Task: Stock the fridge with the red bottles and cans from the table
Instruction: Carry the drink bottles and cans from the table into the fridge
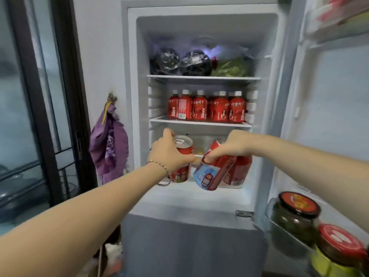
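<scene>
White fridge [201, 23] stands open against a pale wall, a purple bag [108, 144] hanging to its left; the top shelf holds dark bags [179, 61] and leafy greens [229, 67], the middle shelf [199, 123] carries a full row of red bottles [207, 108], and jars [297, 214] with red lids sit low in the open door [329, 116] at right. Both bare arms reach toward the lowest shelf [199, 193]; the left grip [169, 153] wraps an upright red can [184, 145], fingers curled round its side, at the left of that shelf; the right grip [233, 144] pinches a second can [212, 170] near its top, so it hangs tilted, base swung toward the viewer; a third can [239, 172] stands just behind the tilted one. The step in hand looks like placing cans on the lowest shelf; next, the tilted can probably needs righting and setting down beside the standing one without knocking it.
</scene>
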Demonstrator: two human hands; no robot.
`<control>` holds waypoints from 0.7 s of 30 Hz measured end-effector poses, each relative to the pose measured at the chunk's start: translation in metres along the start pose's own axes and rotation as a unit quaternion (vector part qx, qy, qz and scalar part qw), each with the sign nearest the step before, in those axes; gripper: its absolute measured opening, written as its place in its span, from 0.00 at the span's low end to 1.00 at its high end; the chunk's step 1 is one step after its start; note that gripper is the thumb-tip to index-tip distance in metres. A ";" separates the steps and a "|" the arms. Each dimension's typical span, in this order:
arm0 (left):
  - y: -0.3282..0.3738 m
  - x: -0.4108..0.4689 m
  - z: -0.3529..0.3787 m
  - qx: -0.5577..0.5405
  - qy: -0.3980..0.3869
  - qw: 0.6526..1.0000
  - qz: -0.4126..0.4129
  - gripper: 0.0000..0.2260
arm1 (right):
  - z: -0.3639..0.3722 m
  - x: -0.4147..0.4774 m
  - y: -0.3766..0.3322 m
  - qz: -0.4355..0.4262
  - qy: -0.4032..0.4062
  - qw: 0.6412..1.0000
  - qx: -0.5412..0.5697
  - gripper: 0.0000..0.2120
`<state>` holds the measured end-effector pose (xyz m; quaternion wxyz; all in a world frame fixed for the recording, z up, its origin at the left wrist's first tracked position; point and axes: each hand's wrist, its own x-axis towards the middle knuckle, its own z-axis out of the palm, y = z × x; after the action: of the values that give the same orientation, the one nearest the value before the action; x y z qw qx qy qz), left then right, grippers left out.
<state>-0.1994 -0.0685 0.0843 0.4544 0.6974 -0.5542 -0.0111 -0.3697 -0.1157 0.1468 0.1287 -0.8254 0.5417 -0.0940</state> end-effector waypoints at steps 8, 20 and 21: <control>-0.031 0.167 -0.012 -0.052 0.055 0.996 0.055 0.25 | -0.052 0.132 -0.067 0.019 0.099 0.993 0.059 0.34; -0.064 0.306 0.020 -0.080 0.065 0.995 0.000 0.29 | -0.068 0.290 -0.102 0.085 0.130 0.987 -0.036 0.49; -0.067 0.310 0.023 -0.080 0.060 0.995 -0.001 0.31 | -0.066 0.295 -0.103 0.082 0.126 0.987 -0.056 0.48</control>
<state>-0.0406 -0.3275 0.1791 0.5413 0.6588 -0.5223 -0.0138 -0.1827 -0.3551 0.2468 0.0203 -0.7654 0.6239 -0.1564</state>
